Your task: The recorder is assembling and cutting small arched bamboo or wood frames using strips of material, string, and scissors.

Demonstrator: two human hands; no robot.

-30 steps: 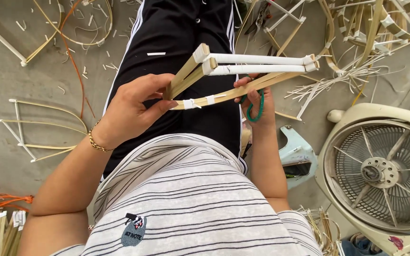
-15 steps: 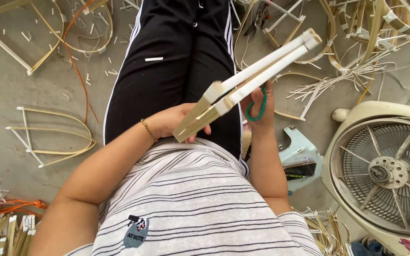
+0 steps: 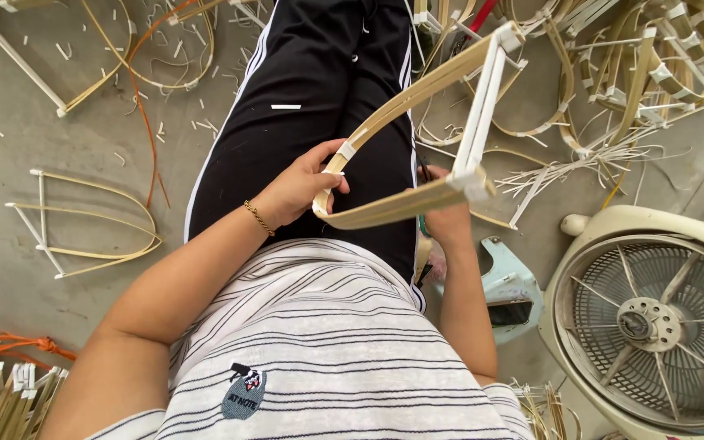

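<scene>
A bent bamboo frame point(image 3: 417, 90), made of pale curved strips joined by white straight rods, hangs above my lap. My left hand point(image 3: 299, 186) pinches the curved end of the frame near a white tape wrap point(image 3: 347, 150). My right hand point(image 3: 448, 218) grips the frame's lower corner, where the white rods point(image 3: 482, 110) meet the strip; a green-handled tool shows just behind those fingers. My legs in black trousers point(image 3: 319, 90) stretch out on the grey floor beneath.
A cream floor fan point(image 3: 653, 318) lies face up at the right. A pale green device point(image 3: 507, 289) sits beside my right arm. Finished bamboo frames point(image 3: 83, 220) lie at left and piled at top right point(image 3: 653, 73). Strip bundles point(image 3: 2, 399) at bottom left.
The frame has been turned and opened out: its curved end now sits in my left hand and the rod end points up and away. Both hands shifted slightly right.
</scene>
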